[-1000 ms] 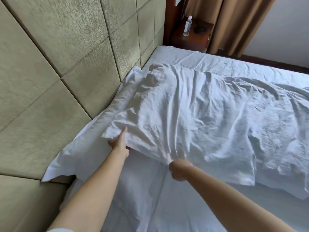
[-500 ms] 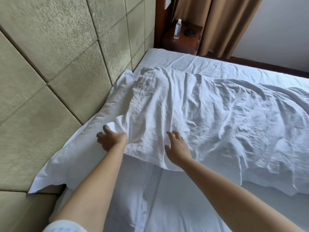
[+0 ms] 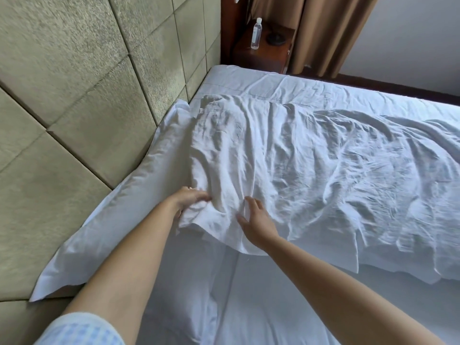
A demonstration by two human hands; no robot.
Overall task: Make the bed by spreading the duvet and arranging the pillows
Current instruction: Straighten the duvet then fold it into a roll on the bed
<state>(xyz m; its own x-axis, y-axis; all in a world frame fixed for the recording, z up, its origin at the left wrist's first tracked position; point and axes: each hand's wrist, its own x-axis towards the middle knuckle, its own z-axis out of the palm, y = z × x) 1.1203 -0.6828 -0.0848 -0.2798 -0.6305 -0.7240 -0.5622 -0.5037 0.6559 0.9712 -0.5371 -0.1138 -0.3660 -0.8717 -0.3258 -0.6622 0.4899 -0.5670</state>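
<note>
A wrinkled white duvet [image 3: 311, 170] lies across the bed over the white sheet [image 3: 249, 295]. Its near left corner overlaps a white pillow [image 3: 112, 232] that runs along the padded headboard. My left hand [image 3: 190, 201] holds that duvet corner, and a fold of the fabric covers part of the palm. My right hand [image 3: 257, 221] lies flat on the duvet beside it, fingers spread and straight, close to the duvet's near edge.
The beige padded headboard [image 3: 74, 95] fills the left side. Past the bed's far corner stands a wooden nightstand [image 3: 258, 56] carrying a clear water bottle [image 3: 256, 33] and a dark round object [image 3: 275, 39]. A brown curtain [image 3: 328, 33] hangs beside it.
My right hand let go of the duvet's edge and came to lie flat on top. My left hand carried the corner right, folding it over. The view shifted closer.
</note>
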